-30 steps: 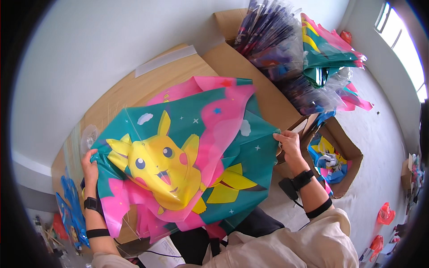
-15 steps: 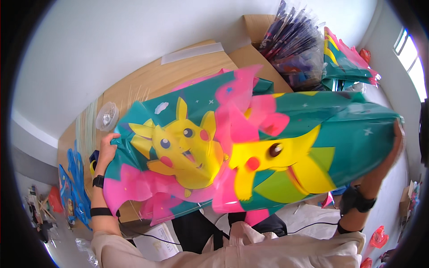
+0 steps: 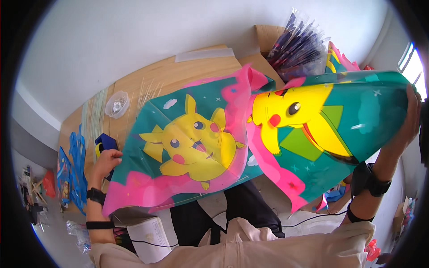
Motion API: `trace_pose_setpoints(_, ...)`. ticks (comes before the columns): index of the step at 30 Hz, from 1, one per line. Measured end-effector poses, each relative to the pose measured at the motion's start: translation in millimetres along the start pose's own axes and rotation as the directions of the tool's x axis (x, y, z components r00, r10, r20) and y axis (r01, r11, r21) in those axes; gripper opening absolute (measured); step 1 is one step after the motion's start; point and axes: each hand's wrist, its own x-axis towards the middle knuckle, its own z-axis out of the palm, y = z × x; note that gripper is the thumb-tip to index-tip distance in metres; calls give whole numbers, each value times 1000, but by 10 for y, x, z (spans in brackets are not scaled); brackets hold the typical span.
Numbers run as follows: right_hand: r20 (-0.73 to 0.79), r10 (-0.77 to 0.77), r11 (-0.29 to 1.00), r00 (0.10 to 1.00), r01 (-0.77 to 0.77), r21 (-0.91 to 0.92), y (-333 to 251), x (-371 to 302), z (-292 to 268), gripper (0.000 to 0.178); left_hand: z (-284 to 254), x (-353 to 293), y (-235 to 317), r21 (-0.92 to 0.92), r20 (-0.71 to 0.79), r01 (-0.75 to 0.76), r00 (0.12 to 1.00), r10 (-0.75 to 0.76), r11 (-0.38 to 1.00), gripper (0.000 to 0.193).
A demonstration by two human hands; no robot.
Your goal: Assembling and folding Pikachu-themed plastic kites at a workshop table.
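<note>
A large printed plastic sheet (image 3: pixel 196 147), teal with pink edges and a yellow cartoon figure, spreads over the table in front of me. A second printed panel (image 3: pixel 308 120) with the same figure continues on the right, its far end raised and curved. My right hand (image 3: pixel 412 111) grips that raised end, its fingers partly hidden behind the plastic. At the left edge of the sheet, my left hand (image 3: pixel 108 161) is closed, thumb and fingertips pinched together at the margin. Whether the two panels are joined is hard to tell.
On the wooden table (image 3: pixel 134 76) stand a clear plastic bowl (image 3: pixel 117 105) and thin pale sticks (image 3: pixel 93 120). A dark blue object (image 3: pixel 106 142) and blue strips (image 3: pixel 77 174) lie left. Behind are a cardboard box (image 3: pixel 263 67) and bagged dark items (image 3: pixel 299 49).
My right hand has moved outward and up, lifting the right panel's end. The left part of the sheet lies flatter. My left hand sits slightly lower along the left edge.
</note>
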Motion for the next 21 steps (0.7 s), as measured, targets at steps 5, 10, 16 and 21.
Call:
trace_pose_setpoints(5,30,255,788,966,-226,573,-678,440,111,17,-21,-624,122,364,-217,-256,912,349,895,32)
trace_pose_setpoints(10,626,154,-76,764,-623,779,-2055,793,22,12,696,-1108,1466,-93,-128,-517,854,504,851,46)
trace_pose_setpoints(16,374,15,-20,927,-373,928,-3188,547,-213,17,1412,-1020,1665,-180,-438,-707,680,588,683,71)
trace_pose_setpoints(21,411,-41,-141,911,-413,900,-3621,233,-319,22,1928,-808,1334,21,-697,-630,547,464,776,58)
